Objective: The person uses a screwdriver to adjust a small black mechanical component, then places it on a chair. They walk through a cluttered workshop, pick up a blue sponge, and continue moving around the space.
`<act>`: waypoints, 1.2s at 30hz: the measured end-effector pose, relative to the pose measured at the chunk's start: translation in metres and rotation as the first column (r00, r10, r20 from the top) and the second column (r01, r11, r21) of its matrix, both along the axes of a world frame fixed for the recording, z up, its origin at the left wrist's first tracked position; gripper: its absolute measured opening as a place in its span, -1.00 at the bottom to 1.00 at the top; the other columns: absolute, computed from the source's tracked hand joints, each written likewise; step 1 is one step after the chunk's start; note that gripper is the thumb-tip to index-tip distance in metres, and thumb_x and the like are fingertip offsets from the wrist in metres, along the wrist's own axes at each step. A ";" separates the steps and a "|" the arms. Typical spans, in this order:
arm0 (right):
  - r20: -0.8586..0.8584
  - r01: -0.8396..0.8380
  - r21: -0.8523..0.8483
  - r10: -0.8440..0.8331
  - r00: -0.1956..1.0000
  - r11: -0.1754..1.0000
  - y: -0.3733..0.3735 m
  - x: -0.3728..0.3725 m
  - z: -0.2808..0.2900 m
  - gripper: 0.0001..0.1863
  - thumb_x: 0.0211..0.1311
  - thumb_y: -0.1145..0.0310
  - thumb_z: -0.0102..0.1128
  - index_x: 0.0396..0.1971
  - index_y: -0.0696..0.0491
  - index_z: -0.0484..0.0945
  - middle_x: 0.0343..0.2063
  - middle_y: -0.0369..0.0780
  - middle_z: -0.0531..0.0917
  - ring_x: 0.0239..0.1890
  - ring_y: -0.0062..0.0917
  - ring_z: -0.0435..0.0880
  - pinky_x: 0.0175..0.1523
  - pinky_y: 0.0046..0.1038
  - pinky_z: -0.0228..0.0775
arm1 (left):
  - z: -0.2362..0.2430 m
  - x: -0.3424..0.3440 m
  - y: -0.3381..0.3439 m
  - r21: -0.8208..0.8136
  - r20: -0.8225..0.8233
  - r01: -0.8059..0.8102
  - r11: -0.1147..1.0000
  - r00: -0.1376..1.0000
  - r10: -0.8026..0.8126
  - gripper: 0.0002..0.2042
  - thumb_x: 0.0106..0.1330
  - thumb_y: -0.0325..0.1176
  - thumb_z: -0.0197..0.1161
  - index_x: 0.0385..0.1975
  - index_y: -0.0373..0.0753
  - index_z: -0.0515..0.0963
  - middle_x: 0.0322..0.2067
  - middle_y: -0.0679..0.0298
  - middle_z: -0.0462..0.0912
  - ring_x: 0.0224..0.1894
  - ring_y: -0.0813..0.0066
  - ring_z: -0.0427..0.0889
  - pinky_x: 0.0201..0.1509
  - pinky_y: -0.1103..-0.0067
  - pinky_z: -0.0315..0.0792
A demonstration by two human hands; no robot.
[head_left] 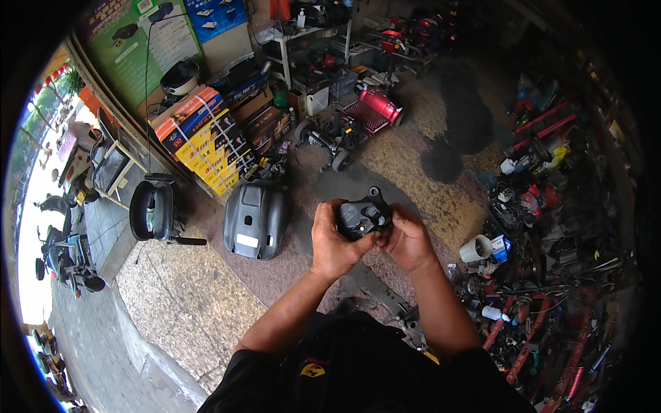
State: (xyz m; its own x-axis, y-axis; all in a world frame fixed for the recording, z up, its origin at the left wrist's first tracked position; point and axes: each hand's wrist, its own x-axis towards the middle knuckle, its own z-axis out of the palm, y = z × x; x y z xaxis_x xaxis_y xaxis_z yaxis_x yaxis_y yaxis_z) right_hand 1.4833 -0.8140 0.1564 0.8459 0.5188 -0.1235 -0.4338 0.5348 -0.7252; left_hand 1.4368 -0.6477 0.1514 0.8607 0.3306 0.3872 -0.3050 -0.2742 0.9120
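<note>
Between my two hands, up in front of my chest, is a black moulded part [357,219] with a small ring-shaped lug at its far right corner. My left hand [332,239] wraps round its left side, the thumb reaching along the near edge. On the other side, my right hand [411,242] grips the right edge with bent fingers and thumb. The palms and fingers cover parts of it, and its exact kind I cannot make out. Left of my hands, a dark grey plastic scooter cover [256,213] lies on the floor.
A black seat-like frame [151,210] stands farther left, below stacked orange and yellow boxes [210,148]. Ahead are a small wheeled chassis [337,141] and a red scooter body part [374,110]. Cluttered parts, a white bucket [475,248] and red metal frames [530,337] crowd the right.
</note>
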 end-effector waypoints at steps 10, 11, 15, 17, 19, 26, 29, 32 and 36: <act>0.105 0.109 -0.141 -0.095 0.990 0.984 -0.030 0.040 0.026 -0.82 0.38 0.33 0.06 -0.19 0.14 0.48 -0.48 -0.27 0.57 -0.54 -0.60 0.56 -0.47 -0.55 0.42 | -0.003 0.053 -0.021 -0.776 -0.018 0.205 0.597 0.938 -0.346 -0.51 -0.01 -0.56 0.46 -0.08 -0.40 0.38 -0.24 0.19 0.58 -0.22 0.48 0.59 -0.10 0.52 0.55; 0.160 0.126 -0.211 -0.093 0.983 0.969 -0.034 0.044 0.025 -0.82 0.38 0.33 0.07 -0.19 0.13 0.48 -0.49 -0.27 0.57 -0.54 -0.61 0.56 -0.47 -0.55 0.42 | -0.002 0.059 -0.022 -0.829 0.005 0.214 0.517 0.927 -0.376 -0.52 0.01 -0.57 0.45 -0.08 -0.40 0.38 -0.23 0.19 0.59 -0.22 0.47 0.60 -0.09 0.50 0.56; 0.308 0.182 -0.436 -0.044 0.950 0.882 -0.047 0.058 0.018 -0.87 0.37 0.37 0.10 -0.23 0.12 0.50 -0.52 -0.31 0.56 -0.52 -0.67 0.54 -0.46 -0.58 0.38 | -0.013 0.090 -0.025 -0.877 0.053 0.283 0.389 0.861 -0.507 -0.53 0.11 -0.48 0.34 0.04 -0.37 0.38 -0.14 0.14 0.58 -0.14 0.31 0.62 0.00 0.35 0.54; 0.352 0.206 -0.504 -0.019 0.936 0.839 -0.049 0.068 0.013 -0.90 0.35 0.43 0.11 -0.22 0.13 0.48 -0.50 -0.33 0.56 -0.51 -0.70 0.53 -0.44 -0.60 0.38 | -0.015 0.108 -0.028 -0.898 0.075 0.286 0.335 0.849 -0.523 -0.55 0.12 -0.44 0.36 0.01 -0.35 0.40 -0.16 0.16 0.58 -0.15 0.33 0.61 -0.01 0.33 0.54; 0.347 0.210 -0.536 -0.014 0.938 0.818 -0.047 0.078 0.014 -0.90 0.34 0.47 0.12 -0.21 0.14 0.47 -0.49 -0.33 0.56 -0.50 -0.71 0.53 -0.43 -0.61 0.38 | -0.014 0.127 -0.029 -0.926 0.111 0.283 0.249 0.837 -0.537 -0.60 0.14 -0.46 0.37 -0.03 -0.35 0.41 -0.20 0.18 0.60 -0.20 0.37 0.62 -0.04 0.39 0.55; 0.366 0.278 -0.572 -0.063 0.929 0.772 -0.039 0.131 0.021 -0.89 0.31 0.49 0.16 -0.22 0.15 0.46 -0.43 -0.34 0.54 -0.50 -0.74 0.50 -0.43 -0.63 0.36 | -0.023 0.191 -0.031 -0.924 0.041 0.269 0.270 0.774 -0.632 -0.52 0.11 -0.30 0.38 0.02 -0.28 0.42 -0.16 0.22 0.56 -0.12 0.34 0.57 0.02 0.30 0.52; 0.341 0.229 -0.570 -0.027 0.940 0.789 -0.037 0.158 0.013 -0.90 0.34 0.45 0.15 -0.24 0.14 0.46 -0.43 -0.33 0.55 -0.51 -0.73 0.50 -0.43 -0.62 0.37 | -0.021 0.216 -0.025 -0.923 0.041 0.279 0.266 0.757 -0.652 -0.52 0.11 -0.30 0.37 0.03 -0.28 0.41 -0.17 0.22 0.57 -0.14 0.34 0.58 0.01 0.31 0.53; 0.281 0.151 -0.623 0.039 0.959 0.767 -0.035 0.182 0.012 -0.89 0.36 0.42 0.14 -0.25 0.13 0.46 -0.45 -0.33 0.55 -0.52 -0.72 0.50 -0.43 -0.61 0.37 | -0.023 0.240 -0.020 -0.919 0.042 0.290 0.268 0.747 -0.663 -0.53 0.13 -0.29 0.35 0.03 -0.27 0.42 -0.17 0.21 0.57 -0.15 0.32 0.59 0.00 0.28 0.52; 0.300 0.180 -0.593 0.008 0.954 0.785 -0.019 0.205 0.015 -0.88 0.36 0.42 0.15 -0.24 0.14 0.45 -0.47 -0.34 0.54 -0.51 -0.72 0.50 -0.42 -0.62 0.37 | -0.028 0.275 -0.003 -0.935 0.081 0.305 0.182 0.682 -0.727 -0.51 0.12 -0.21 0.35 0.03 -0.27 0.42 -0.17 0.20 0.58 -0.14 0.31 0.59 0.01 0.27 0.51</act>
